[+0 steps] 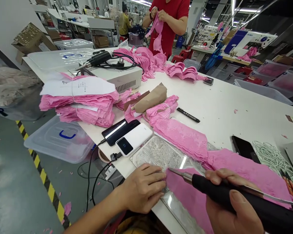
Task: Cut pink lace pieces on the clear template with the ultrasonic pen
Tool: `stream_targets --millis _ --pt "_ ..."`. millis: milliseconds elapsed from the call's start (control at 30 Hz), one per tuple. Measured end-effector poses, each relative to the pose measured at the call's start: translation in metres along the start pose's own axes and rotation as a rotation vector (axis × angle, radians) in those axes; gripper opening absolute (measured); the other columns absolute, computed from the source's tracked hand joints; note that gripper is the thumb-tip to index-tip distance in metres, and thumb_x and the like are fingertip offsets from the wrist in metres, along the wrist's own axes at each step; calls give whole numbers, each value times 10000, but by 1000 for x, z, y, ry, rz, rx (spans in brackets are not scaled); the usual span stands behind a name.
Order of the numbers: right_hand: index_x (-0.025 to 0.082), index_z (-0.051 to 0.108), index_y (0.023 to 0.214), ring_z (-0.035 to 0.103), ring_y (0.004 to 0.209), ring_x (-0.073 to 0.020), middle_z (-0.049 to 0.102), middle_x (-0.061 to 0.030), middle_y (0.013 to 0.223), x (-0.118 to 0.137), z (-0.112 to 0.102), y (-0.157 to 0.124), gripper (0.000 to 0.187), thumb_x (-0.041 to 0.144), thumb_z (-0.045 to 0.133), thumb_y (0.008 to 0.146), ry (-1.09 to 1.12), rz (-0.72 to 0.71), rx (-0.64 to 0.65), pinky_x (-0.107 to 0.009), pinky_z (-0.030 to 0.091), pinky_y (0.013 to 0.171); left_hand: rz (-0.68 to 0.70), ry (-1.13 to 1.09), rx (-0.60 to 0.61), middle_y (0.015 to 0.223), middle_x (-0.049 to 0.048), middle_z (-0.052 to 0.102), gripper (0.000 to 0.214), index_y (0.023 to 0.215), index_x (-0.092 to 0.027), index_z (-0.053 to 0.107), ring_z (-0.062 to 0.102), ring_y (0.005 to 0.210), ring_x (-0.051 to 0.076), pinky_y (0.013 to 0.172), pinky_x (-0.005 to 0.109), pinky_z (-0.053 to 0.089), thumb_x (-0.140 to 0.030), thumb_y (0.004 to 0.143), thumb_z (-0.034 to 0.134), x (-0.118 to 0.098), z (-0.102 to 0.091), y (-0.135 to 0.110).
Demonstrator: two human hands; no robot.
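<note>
My right hand [230,203] is wrapped round the black handle of a hot-tip cutting tool [210,186]; its metal tip touches the left edge of a pink lace piece [185,195]. My left hand [143,188] lies with curled fingers pressing that edge down on a clear glass plate [156,152]. A long strip of pink lace [185,138] runs from under the tool toward the middle of the white table [222,104].
A white power bank [134,139], a black phone [119,130] and a second phone [244,148] lie close by. Stacks of pink lace [85,104], a brown paper parcel [151,97], a black marker [188,114], a white control box [119,76]. A person in red [169,19] handles lace at the far end.
</note>
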State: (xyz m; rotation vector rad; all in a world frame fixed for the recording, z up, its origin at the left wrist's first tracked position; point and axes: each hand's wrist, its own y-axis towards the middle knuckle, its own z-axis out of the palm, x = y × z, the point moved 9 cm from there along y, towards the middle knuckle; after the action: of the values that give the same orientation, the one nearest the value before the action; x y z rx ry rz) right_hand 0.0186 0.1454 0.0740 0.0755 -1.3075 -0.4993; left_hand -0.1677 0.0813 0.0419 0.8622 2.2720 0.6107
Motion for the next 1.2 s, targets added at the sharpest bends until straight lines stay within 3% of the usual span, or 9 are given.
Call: stream_targets --millis 933,1067,1200 --pt "204 585 835 569 668 -110 607 18 786 3 13 -8 44 231 605 806 14 -47 217 -320 544 705 58 11 -24 1037 94 724 193 1041 -124 629 630 1056 210 880 358 483 -159 876 537 -5 -4 1" --pt "210 594 843 569 660 -112 601 19 785 2 12 -7 68 245 618 790 60 -12 177 -323 538 679 47 -6 -14 1036 99 724 204 1040 -132 631 637 1053 218 853 358 487 -139 864 527 -2 -3 1" --pt "205 601 811 542 649 -112 586 13 793 9 -7 2 99 250 622 726 110 39 -7 -343 526 684 61 -18 -27 1058 98 730 196 1031 -135 630 649 1051 235 831 365 496 -125 861 533 -3 -5 1"
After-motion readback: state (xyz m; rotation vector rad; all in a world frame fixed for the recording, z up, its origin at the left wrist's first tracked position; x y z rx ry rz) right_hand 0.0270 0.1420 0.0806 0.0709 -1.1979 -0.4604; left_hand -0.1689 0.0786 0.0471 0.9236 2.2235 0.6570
